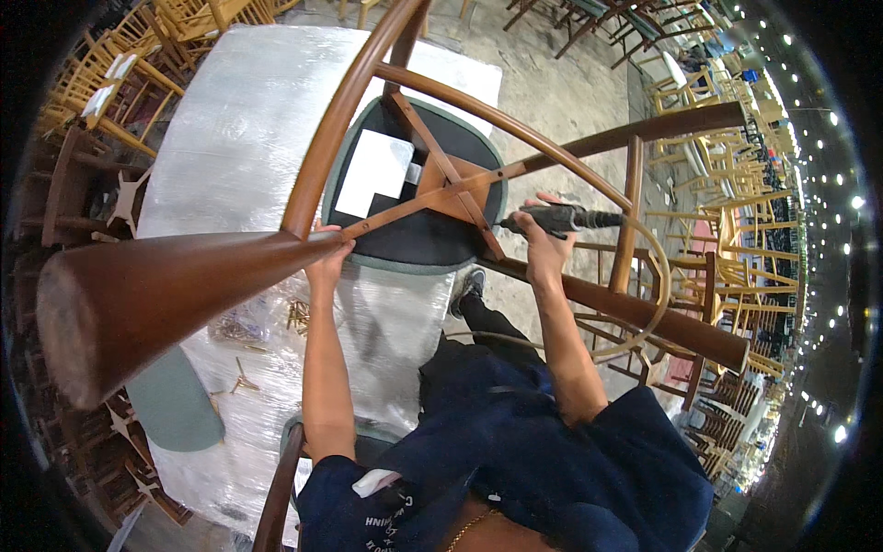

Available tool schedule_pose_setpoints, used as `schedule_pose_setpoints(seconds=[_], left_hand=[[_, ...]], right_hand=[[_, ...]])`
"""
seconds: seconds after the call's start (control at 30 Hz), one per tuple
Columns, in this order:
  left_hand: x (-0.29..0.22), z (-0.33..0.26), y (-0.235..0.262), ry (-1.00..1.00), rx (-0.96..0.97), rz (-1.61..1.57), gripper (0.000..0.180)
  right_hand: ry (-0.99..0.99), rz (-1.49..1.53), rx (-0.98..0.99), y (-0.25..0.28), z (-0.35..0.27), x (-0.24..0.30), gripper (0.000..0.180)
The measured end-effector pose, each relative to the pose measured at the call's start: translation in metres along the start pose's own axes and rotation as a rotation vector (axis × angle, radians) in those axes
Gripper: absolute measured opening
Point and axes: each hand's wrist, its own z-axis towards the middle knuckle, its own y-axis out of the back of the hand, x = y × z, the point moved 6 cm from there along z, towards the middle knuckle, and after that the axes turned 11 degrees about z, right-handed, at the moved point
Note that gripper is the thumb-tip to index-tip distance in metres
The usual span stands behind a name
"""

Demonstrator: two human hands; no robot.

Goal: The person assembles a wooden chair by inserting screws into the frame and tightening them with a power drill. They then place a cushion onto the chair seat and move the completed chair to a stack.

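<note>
Head view: I see my left hand (328, 262) closed round the frame of an upturned brown wooden chair (441, 184) on the wrapped bench (239, 147). My right hand (543, 241) grips a dark power screwdriver (570, 219) near the seat underside. I judge the chair stiff, fairly heavy and smooth; best held by the rails. A clear bag (241, 324) on the bench holds brass screws (297, 316).
</note>
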Motion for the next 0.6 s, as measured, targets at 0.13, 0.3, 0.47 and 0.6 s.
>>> schedule_pose_setpoints(seconds=[0.13, 0.3, 0.47, 0.6], left_hand=[[0.007, 0.000, -0.014, 0.191, 0.093, -0.071, 0.036], [0.005, -0.002, -0.015, 0.172, 0.091, -0.189, 0.039], [0.005, 0.002, -0.014, 0.193, 0.094, -0.123, 0.040], [0.002, 0.000, -0.015, 0.180, 0.107, -0.055, 0.040]], right_hand=[[-0.056, 0.037, -0.003, 0.008, 0.001, -0.017, 0.047], [-0.075, 0.050, -0.003, 0.009, 0.004, -0.028, 0.049], [-0.060, 0.100, 0.034, 0.003, 0.004, -0.026, 0.051], [-0.040, 0.079, 0.047, 0.003, 0.004, -0.027, 0.047]])
